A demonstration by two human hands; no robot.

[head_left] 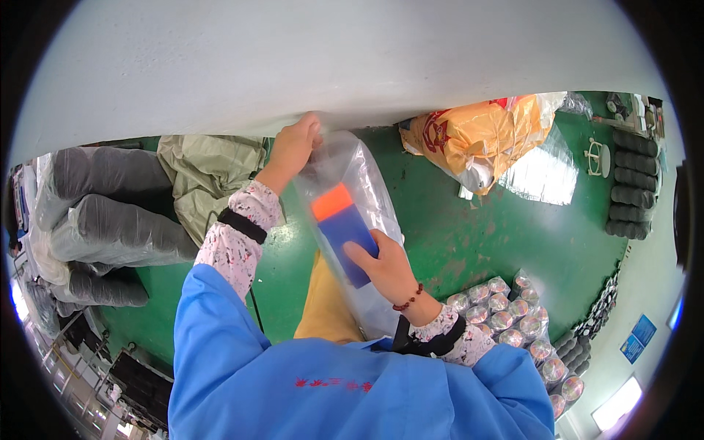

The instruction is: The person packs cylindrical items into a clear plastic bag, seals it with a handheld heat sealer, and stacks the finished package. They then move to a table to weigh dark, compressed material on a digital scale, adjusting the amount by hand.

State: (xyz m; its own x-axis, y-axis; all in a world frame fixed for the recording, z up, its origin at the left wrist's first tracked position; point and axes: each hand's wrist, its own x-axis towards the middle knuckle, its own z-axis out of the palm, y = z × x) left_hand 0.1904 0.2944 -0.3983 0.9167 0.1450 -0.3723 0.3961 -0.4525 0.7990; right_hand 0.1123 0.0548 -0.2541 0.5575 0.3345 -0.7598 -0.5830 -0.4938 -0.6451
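My right hand (390, 275) is closed round a flat blue block with an orange end (343, 233), thumb lying across its blue face. The block is tilted, orange end up and to the left, and lies against a long clear plastic bag (370, 191). Farther up, my left hand (295, 150) is closed with its fingers bunched at the bag's upper left edge, close to the pale wall-like surface (330, 59). Its fingertips are partly hidden. The bag hangs down in front of my body, its lower part behind my right hand.
On the green floor (447, 220), dark rolls in clear film (132, 224) and an olive cloth sack (209, 172) lie left. An orange-yellow sack (484, 139) stands far right. Several film-wrapped round items (506, 315) stand near right, and dark stacked rolls (632, 183) line the right wall.
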